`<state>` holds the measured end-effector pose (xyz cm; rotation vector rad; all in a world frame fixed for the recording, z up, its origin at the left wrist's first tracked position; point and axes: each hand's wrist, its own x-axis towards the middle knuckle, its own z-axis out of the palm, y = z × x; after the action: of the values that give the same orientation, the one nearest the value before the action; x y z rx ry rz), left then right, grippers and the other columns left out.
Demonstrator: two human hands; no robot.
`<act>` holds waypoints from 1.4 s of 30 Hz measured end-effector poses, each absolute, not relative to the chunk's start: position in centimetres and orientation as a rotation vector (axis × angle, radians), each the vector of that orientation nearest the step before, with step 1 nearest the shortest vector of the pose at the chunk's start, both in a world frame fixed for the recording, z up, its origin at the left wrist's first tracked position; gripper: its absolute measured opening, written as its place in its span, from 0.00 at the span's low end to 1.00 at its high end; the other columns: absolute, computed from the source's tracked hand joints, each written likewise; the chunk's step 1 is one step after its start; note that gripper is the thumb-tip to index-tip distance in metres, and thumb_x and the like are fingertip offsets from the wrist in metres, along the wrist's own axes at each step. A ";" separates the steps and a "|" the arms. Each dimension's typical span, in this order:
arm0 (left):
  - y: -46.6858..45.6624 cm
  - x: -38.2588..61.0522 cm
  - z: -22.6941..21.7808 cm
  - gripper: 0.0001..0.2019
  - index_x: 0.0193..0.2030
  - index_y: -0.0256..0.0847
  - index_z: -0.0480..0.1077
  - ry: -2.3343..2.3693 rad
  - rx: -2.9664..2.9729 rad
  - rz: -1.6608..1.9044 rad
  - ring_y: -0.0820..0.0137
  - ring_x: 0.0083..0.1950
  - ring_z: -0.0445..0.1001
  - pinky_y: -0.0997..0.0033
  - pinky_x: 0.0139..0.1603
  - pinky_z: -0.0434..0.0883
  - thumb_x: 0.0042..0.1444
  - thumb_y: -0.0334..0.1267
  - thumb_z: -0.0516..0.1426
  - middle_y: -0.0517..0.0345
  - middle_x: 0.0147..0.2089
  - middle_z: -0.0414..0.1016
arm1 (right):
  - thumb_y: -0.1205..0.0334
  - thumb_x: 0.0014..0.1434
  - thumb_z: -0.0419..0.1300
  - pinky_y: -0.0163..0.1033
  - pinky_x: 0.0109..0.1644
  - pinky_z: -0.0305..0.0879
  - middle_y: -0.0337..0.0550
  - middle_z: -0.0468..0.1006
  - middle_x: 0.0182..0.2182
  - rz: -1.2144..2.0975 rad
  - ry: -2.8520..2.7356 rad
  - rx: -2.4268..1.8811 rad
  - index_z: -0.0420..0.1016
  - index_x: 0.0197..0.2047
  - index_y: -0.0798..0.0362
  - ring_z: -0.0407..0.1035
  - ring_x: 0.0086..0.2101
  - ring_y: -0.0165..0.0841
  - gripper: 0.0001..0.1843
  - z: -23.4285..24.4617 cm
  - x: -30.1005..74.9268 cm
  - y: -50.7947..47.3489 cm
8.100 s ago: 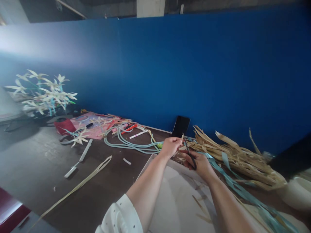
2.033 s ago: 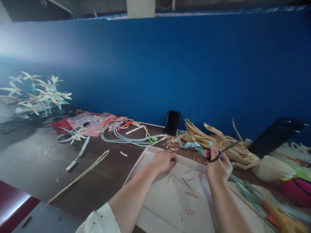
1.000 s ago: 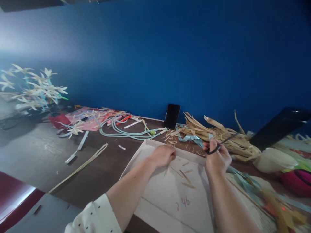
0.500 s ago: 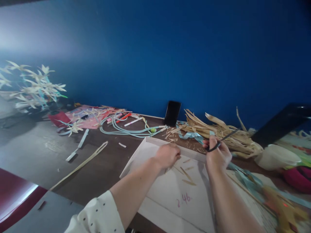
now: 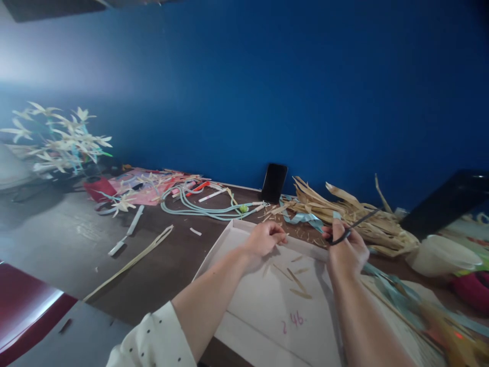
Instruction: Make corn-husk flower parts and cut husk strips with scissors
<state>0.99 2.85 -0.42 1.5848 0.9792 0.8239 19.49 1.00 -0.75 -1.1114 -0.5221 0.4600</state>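
My left hand [image 5: 263, 238] hovers over the far rim of a shallow white box [image 5: 267, 311], its fingers pinched on a small straw-coloured sliver that I can barely make out. My right hand [image 5: 346, 252] is closed round the handles of black scissors [image 5: 353, 226], whose blades point up and to the right. Several cut straw slivers [image 5: 296, 278] lie on the box floor between my hands. A heap of dried leaf strips [image 5: 355, 216] lies just behind my right hand.
A black phone [image 5: 274, 182] leans on the blue wall. Pale green cords [image 5: 206, 206], markers, a long leaf strip [image 5: 130, 262] and woven leaf flowers [image 5: 61, 140] lie to the left. A white bowl [image 5: 443, 255] and blue ribbons [image 5: 389, 285] are on the right.
Eight seconds ago both hands met at the leaf heap, cutting a strip. They have since parted; the left hand has dropped to the box rim, the right keeps the scissors.
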 end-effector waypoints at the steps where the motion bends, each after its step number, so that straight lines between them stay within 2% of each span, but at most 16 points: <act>1: 2.9 1.0 -0.4 0.06 0.32 0.35 0.69 0.963 1.517 0.830 0.77 0.28 0.68 0.76 0.28 0.66 0.53 0.37 0.56 0.57 0.30 0.74 | 0.53 0.42 0.69 0.28 0.19 0.64 0.37 0.76 0.20 0.463 -0.527 -1.107 0.76 0.33 0.56 0.68 0.18 0.26 0.17 -0.8 19.5 1.0; 6: 3.5 0.4 -0.1 0.06 0.37 0.35 0.69 0.938 1.348 0.940 0.78 0.28 0.70 0.78 0.29 0.67 0.51 0.31 0.58 0.56 0.30 0.74 | 0.53 0.41 0.70 0.30 0.20 0.66 0.36 0.76 0.19 0.471 -0.513 -1.106 0.75 0.32 0.56 0.68 0.17 0.27 0.18 -0.8 19.5 1.0; 12: 5.2 -0.9 -0.4 0.08 0.39 0.36 0.68 1.102 1.268 1.270 0.76 0.28 0.70 0.74 0.31 0.71 0.50 0.28 0.57 0.59 0.30 0.70 | 0.52 0.41 0.70 0.30 0.22 0.68 0.36 0.76 0.21 0.476 -0.515 -1.095 0.76 0.33 0.56 0.70 0.20 0.28 0.19 -0.8 19.4 0.9; 20: 6.2 -2.2 -1.8 0.06 0.39 0.39 0.64 1.350 1.416 1.523 0.74 0.31 0.74 0.72 0.35 0.72 0.53 0.33 0.55 0.60 0.32 0.71 | 0.51 0.40 0.71 0.29 0.21 0.67 0.37 0.76 0.20 0.475 -0.509 -1.096 0.76 0.34 0.56 0.72 0.22 0.29 0.21 -0.7 19.2 0.9; 26: 6.3 -2.8 -1.9 0.05 0.39 0.40 0.62 1.505 1.504 1.493 0.74 0.32 0.74 0.71 0.38 0.71 0.55 0.35 0.53 0.58 0.36 0.71 | 0.52 0.41 0.70 0.28 0.18 0.64 0.38 0.76 0.20 0.480 -0.494 -1.133 0.76 0.35 0.57 0.71 0.20 0.29 0.21 -0.2 19.0 0.7; 30: 5.6 -2.9 -1.3 0.08 0.41 0.40 0.64 1.714 1.690 1.474 0.72 0.35 0.72 0.66 0.45 0.69 0.54 0.35 0.55 0.52 0.44 0.68 | 0.52 0.41 0.70 0.29 0.18 0.65 0.38 0.76 0.21 0.479 -0.502 -1.125 0.76 0.33 0.57 0.71 0.21 0.29 0.19 -0.1 19.0 0.7; 33: 5.1 -2.8 -0.9 0.10 0.44 0.40 0.65 1.775 1.771 1.406 0.70 0.39 0.71 0.65 0.47 0.69 0.54 0.35 0.55 0.49 0.48 0.66 | 0.53 0.40 0.70 0.30 0.20 0.67 0.37 0.76 0.21 0.479 -0.495 -1.100 0.75 0.32 0.57 0.72 0.22 0.30 0.19 -0.2 19.0 0.8; 37: 4.7 -2.4 -0.8 0.07 0.41 0.41 0.68 1.694 1.927 1.317 0.68 0.42 0.71 0.68 0.45 0.68 0.55 0.33 0.53 0.52 0.46 0.69 | 0.52 0.40 0.71 0.30 0.21 0.68 0.36 0.75 0.20 0.494 -0.502 -1.090 0.75 0.32 0.56 0.72 0.22 0.29 0.19 -0.5 19.1 0.9; 42: 3.5 -1.3 -0.4 0.07 0.39 0.40 0.71 1.307 2.251 1.119 0.70 0.43 0.71 0.72 0.45 0.67 0.57 0.34 0.51 0.55 0.41 0.73 | 0.51 0.41 0.70 0.29 0.20 0.67 0.38 0.77 0.23 0.470 -0.526 -1.110 0.75 0.33 0.56 0.72 0.23 0.30 0.19 -0.8 19.3 1.0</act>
<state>-1.31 3.51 -0.40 2.2515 1.3075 1.1194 19.30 0.96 -0.82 -1.1104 -0.5264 0.4698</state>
